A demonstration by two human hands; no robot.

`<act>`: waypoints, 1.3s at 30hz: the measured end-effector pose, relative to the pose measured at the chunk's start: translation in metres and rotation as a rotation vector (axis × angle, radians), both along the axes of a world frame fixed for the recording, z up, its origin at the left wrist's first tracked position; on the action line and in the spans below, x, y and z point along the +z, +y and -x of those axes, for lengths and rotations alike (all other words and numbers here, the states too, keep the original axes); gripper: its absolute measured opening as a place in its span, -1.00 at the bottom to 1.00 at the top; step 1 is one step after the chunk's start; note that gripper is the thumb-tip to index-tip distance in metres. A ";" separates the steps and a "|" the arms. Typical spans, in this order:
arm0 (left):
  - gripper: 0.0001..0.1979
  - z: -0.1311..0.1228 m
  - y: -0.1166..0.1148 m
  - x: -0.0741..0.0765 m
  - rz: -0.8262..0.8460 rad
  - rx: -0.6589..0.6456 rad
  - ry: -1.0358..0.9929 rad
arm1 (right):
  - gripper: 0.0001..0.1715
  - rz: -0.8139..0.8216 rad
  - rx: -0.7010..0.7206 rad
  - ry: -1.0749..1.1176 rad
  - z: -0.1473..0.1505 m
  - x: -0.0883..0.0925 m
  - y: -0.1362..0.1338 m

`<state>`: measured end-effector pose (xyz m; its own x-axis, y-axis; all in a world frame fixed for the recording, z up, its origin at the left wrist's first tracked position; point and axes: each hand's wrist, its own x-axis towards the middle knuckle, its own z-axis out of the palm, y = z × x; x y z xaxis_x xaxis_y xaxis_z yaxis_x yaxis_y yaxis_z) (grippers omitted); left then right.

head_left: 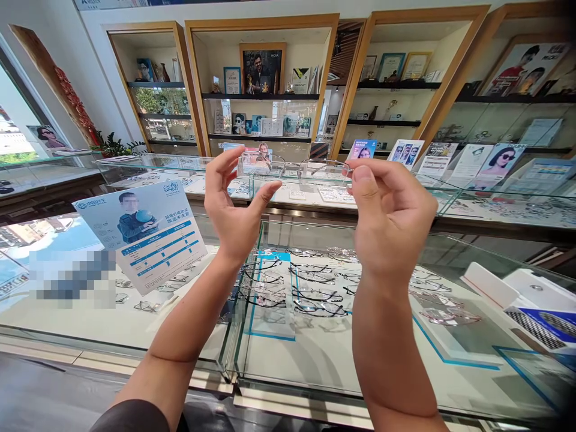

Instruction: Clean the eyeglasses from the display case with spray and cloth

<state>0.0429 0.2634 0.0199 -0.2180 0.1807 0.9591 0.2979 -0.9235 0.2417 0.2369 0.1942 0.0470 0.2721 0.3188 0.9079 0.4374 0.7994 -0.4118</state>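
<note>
A pair of thin-rimmed eyeglasses is held up level in front of me, above the glass counter. My right hand pinches its right end near the hinge between thumb and fingers. At the other end is my left hand, its curled fingertips beside the left lens and its thumb spread well apart below. Whether those fingertips touch the rim I cannot tell. Folded eyeglasses lie in several rows inside the display case underneath.
The glass display counter spans the front. A printed card stands on the left; a white and blue box is at the right. Behind are another glass counter, several leaflets and wood-framed shelves.
</note>
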 end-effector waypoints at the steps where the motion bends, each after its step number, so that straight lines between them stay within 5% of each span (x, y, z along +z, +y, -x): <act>1: -0.33 0.000 0.003 0.000 -0.021 -0.001 -0.008 | -0.72 0.001 0.003 -0.004 0.000 0.000 0.000; 12: -0.30 0.002 0.013 -0.004 -0.040 -0.007 0.056 | -0.66 0.035 0.019 -0.034 -0.003 -0.003 0.002; 21: -0.29 0.012 -0.002 0.005 0.049 0.106 0.228 | -0.75 0.078 0.027 -0.029 -0.009 0.003 -0.002; 29: -0.43 0.028 -0.021 0.022 0.133 0.006 0.623 | -0.69 0.643 0.388 -0.323 -0.019 0.009 0.005; 34: -0.38 0.033 -0.029 0.027 0.226 -0.013 0.636 | -0.70 0.735 0.575 -0.347 -0.015 0.006 0.017; 39: -0.34 0.051 -0.043 0.022 0.418 -0.109 0.433 | -0.74 0.750 0.791 -0.288 -0.006 -0.002 0.030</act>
<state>-0.0079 0.2207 0.0424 0.2166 0.5601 0.7996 0.3591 -0.8073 0.4682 0.2428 0.2246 0.0451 -0.4375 0.7999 0.4107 0.0737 0.4871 -0.8702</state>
